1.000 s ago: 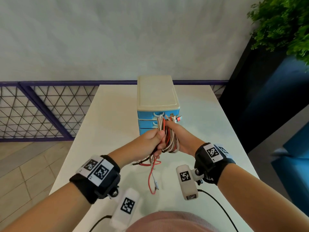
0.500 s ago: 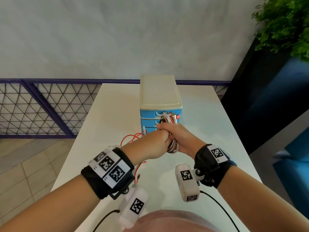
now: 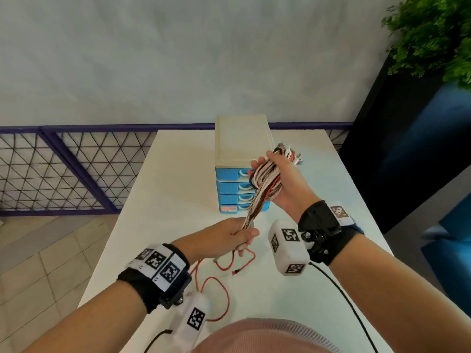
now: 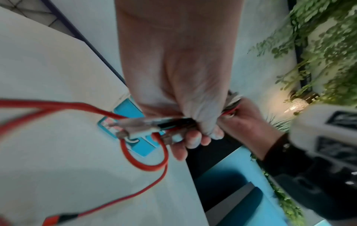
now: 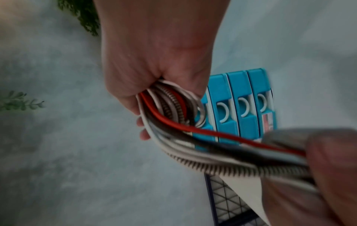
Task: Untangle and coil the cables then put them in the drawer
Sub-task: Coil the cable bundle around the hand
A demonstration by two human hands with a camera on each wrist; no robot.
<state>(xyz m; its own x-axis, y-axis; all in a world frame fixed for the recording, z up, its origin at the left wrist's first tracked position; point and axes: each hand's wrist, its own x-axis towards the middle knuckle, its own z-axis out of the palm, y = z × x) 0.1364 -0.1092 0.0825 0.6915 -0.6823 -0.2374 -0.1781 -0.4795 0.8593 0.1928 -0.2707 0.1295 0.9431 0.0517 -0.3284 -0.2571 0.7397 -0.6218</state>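
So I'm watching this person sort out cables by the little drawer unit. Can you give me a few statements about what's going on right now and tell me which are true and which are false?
1. The right hand holds a bundle of cables. True.
2. The left hand is empty. False: it grips the strands running down from the bundle.
3. One drawer of the blue drawer unit is pulled open. False: all four drawer fronts sit flush.
4. A loose red cable trails on the white table near the left wrist. True.
5. The bundle lies on top of the drawer unit. False: it is held up in the air in front of the unit.
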